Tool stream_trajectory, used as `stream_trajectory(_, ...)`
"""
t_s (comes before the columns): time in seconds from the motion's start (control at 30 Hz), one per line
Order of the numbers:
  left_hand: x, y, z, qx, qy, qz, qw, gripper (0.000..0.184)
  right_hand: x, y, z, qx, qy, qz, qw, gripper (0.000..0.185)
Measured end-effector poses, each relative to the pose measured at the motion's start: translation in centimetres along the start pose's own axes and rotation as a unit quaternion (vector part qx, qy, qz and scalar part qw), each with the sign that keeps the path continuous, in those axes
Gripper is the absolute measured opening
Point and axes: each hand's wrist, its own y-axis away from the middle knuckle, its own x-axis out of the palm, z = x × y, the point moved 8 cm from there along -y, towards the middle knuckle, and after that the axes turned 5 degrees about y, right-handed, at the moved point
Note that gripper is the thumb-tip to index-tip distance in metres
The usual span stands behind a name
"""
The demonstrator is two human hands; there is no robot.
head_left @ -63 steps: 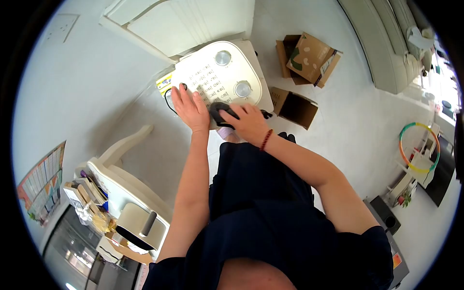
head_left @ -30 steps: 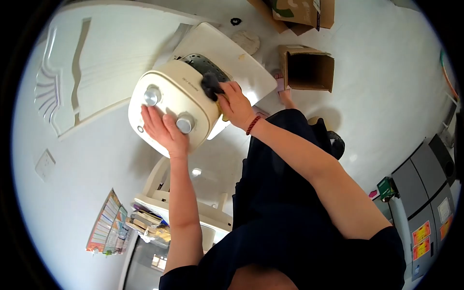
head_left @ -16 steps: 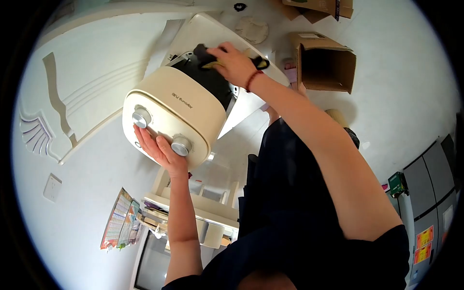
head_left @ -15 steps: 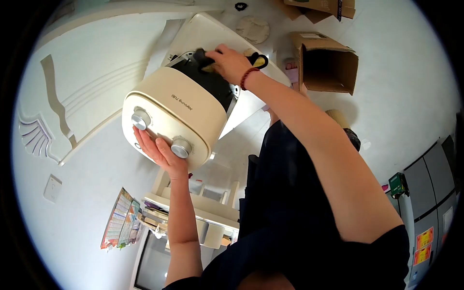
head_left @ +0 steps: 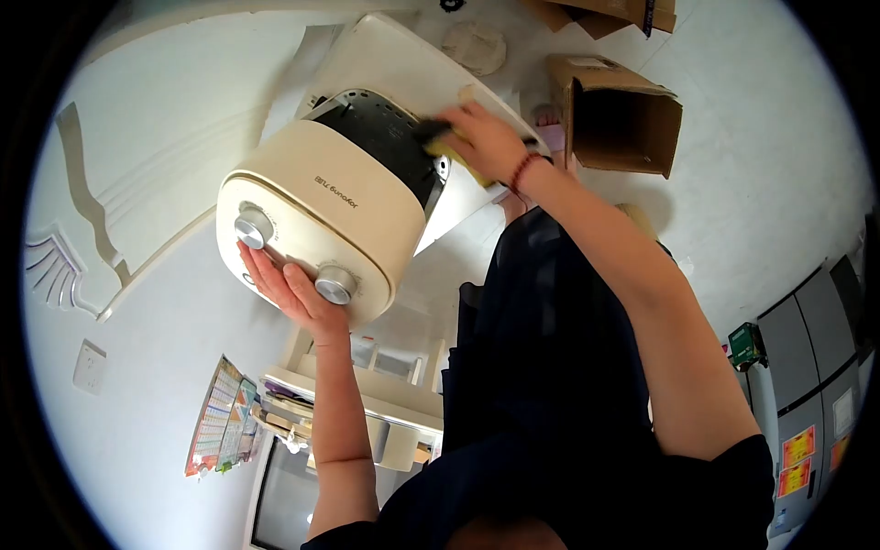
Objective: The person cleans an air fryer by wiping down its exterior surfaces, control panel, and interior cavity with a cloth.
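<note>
A cream appliance with two silver knobs is tipped, its dark underside facing up and away from me. My left hand lies with fingers extended against the knob face, between the two knobs. A black and yellow cloth is gripped in my right hand, at the right edge of the dark underside; motion blurs the cloth and fingertips. Under and behind the appliance is a cream stool-like surface.
An open cardboard box stands on the floor at the right, with more cardboard beyond it. A white carved panel is at the left. A round pale object lies behind the stool-like surface.
The appliance has gone from upright to tipped, and my left hand has moved onto its knob face. Most recently my right hand and cloth moved right across the underside.
</note>
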Motion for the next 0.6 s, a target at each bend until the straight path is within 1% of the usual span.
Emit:
stream_trajectory(0.1, -0.1, 0.1, 0.5, -0.018, 0.020, -0.009, 1.000, 0.052, 1.6, -5.5, 2.2, -0.064, 0.010, -0.053, 0.997, 0.032)
stream_trajectory(0.2, -0.1, 0.3, 0.9, -0.030, 0.030, -0.008, 0.999, 0.052, 4.1, -3.6, 1.3, -0.061, 0.073, 0.028, 0.995, 0.029)
stream_trajectory(0.23, -0.1, 0.4, 0.9, -0.029, 0.032, -0.009, 0.999, 0.052, 4.1, -2.0, 0.7, -0.063, 0.071, 0.048, 0.994, 0.028)
stream_trajectory(0.3, 0.0, 0.3, 0.7, -0.024, 0.029, -0.005, 0.999, 0.052, 4.9, 1.2, -0.9, -0.053, 0.101, 0.143, 0.983, 0.026)
stream_trajectory(0.33, -0.2, 0.3, 0.7, -0.022, 0.020, 0.001, 1.000, 0.052, 5.2, 3.2, -1.5, -0.057, 0.109, 0.170, 0.978, 0.025)
stream_trajectory(0.4, -0.2, 0.4, 0.6, -0.018, 0.010, 0.007, 1.000, 0.053, 3.5, 5.1, -1.3, -0.071, 0.118, 0.236, 0.962, 0.026)
stream_trajectory(0.5, -0.3, 0.9, 1.0, -0.021, 0.013, 0.014, 1.000, 0.053, 0.5, 2.6, -2.6, -0.021, 0.006, 0.110, 0.994, 0.029)
stream_trajectory(0.57, -0.2, 1.1, 1.3, -0.025, 0.030, 0.017, 0.999, 0.054, -2.4, -0.9, -1.6, -0.059, -0.039, -0.041, 0.997, 0.032)
stream_trajectory(0.6, -0.3, 1.2, 1.4, -0.023, 0.029, 0.018, 0.999, 0.054, -2.7, -2.8, -1.2, -0.031, -0.013, -0.033, 0.999, 0.035)
